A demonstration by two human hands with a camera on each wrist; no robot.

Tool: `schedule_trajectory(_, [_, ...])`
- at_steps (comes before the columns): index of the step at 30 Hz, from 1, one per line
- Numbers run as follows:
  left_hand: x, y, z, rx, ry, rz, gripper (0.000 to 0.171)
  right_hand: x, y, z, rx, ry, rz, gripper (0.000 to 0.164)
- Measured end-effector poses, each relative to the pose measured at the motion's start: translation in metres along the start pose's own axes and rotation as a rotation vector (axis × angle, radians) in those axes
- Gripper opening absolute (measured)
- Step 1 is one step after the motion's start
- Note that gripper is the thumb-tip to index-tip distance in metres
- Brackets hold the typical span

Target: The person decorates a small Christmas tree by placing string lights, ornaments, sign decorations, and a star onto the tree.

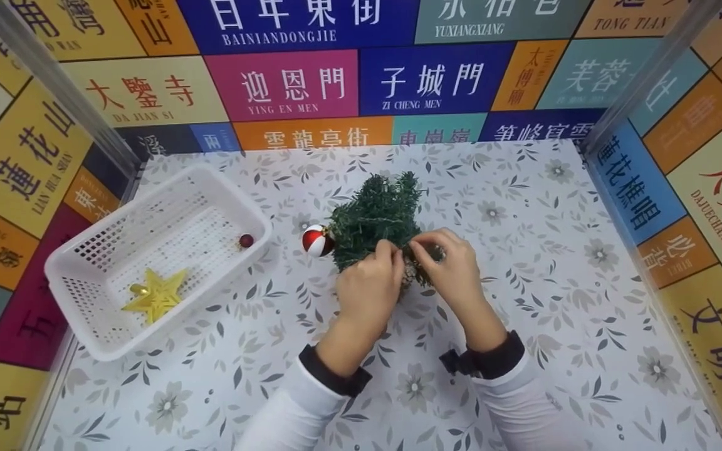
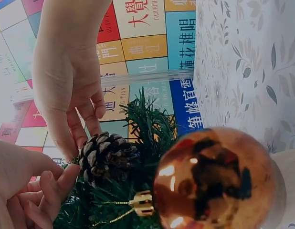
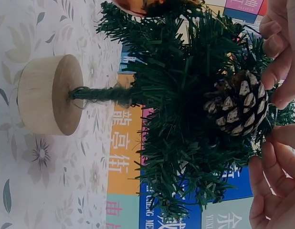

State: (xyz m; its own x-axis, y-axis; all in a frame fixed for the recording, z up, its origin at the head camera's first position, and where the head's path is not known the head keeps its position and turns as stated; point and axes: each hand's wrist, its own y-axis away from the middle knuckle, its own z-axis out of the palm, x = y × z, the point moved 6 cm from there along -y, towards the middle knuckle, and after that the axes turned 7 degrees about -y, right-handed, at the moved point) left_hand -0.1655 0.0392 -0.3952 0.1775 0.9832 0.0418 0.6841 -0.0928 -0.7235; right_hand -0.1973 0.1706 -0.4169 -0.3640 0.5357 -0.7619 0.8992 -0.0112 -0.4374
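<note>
A small green artificial Christmas tree stands on a round wooden base. A brown pine cone with pale scale tips hangs on its near side. My left hand and right hand meet just above the cone, thumbs and forefingers pinching a thin strand among the needles; I cannot tell whether it is string or twig. A shiny copper ball ornament with a gold cap hangs beside the cone, below my left hand. A red-and-white striped ball sits at the tree's left side.
To the left is a white perforated plastic basket, holding a gold star and a small dark red ball. Printed panels with coloured name blocks wall in the back and both sides of the leaf-patterned tabletop.
</note>
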Motion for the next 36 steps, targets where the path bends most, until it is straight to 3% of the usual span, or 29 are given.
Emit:
schedule_trajectory(10, [0.006,-0.001,0.002,0.032,-0.137,0.016,0.021,0.002,0.000,-0.001,0.009,0.046,-0.040,0.008])
schedule_trajectory(23, [0.005,0.002,0.007,0.010,-0.134,0.000,0.020,0.004,-0.001,0.003,0.054,0.077,-0.058,0.005])
schedule_trajectory(31, [0.006,0.002,0.009,0.012,-0.141,0.015,0.020,0.001,0.006,0.007,-0.009,0.179,-0.077,0.005])
schedule_trajectory(36, [0.006,0.003,0.010,0.014,-0.154,0.031,0.022,0.000,0.010,0.008,-0.034,0.183,-0.102,0.006])
